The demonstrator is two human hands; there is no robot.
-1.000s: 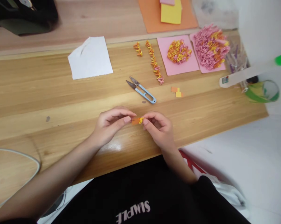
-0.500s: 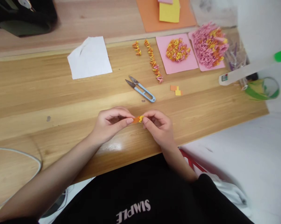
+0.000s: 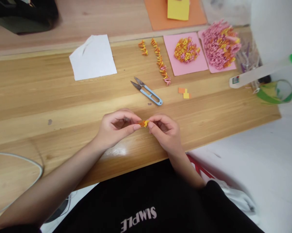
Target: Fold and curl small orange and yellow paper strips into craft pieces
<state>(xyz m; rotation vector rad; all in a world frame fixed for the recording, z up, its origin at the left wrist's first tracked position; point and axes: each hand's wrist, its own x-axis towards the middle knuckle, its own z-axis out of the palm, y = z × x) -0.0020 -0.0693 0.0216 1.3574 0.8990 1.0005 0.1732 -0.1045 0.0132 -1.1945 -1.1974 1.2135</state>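
Observation:
Near the table's front edge, a small orange and yellow piece (image 3: 143, 123) is pinched between both hands. My left hand (image 3: 120, 127) grips its orange end with thumb and fingertips. The yellow end sits in the fingertips of my right hand (image 3: 164, 131). Just beyond the hands lie blue-handled thread snips (image 3: 149, 94) with their blades apart. Small orange and yellow paper bits (image 3: 184, 93) are to the right of the snips. Farther back, two rows of small curled pieces (image 3: 143, 48) (image 3: 160, 61) lie on the wood.
Two pink sheets (image 3: 170, 66) (image 3: 229, 67) carry heaps of pink, orange and yellow pieces. A white paper (image 3: 93, 61) lies at the back left. An orange sheet (image 3: 155, 19), a long white tube (image 3: 259, 72) and a green-rimmed cup (image 3: 269, 94) are also around. A cable (image 3: 22, 157) runs at the left.
Both hands keep their pinch on the small piece, with less of its orange end showing. The whole view has shifted slightly.

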